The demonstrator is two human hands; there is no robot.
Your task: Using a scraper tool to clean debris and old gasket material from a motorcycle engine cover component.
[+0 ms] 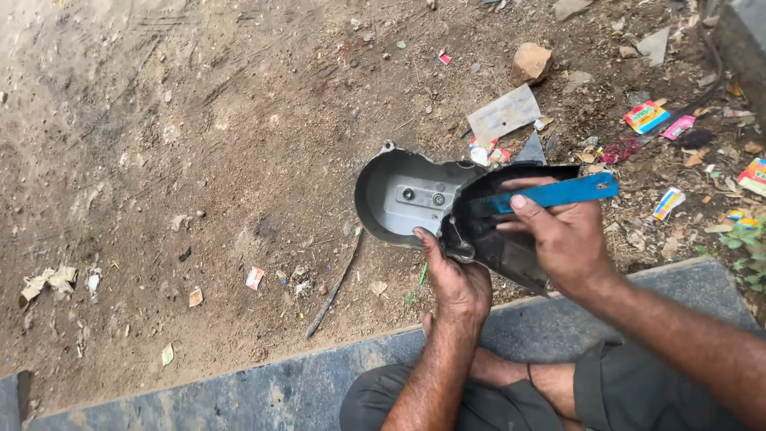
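My left hand (456, 279) is clamped on the lower edge of a grey metal engine cover (415, 195), thumb inside its rim, holding it tilted above the dirt ground (199, 160). My right hand (558, 239) is closed around a blue flat blade (558, 193), pressed across the cover's dark greasy half. Beyond lie a flat card scrap (503, 113), a stone (531, 62) and bright wrappers (646, 116).

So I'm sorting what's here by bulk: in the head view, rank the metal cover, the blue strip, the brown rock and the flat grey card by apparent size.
1. metal cover
2. blue strip
3. flat grey card, close to the strip, unsure
4. brown rock, farther off
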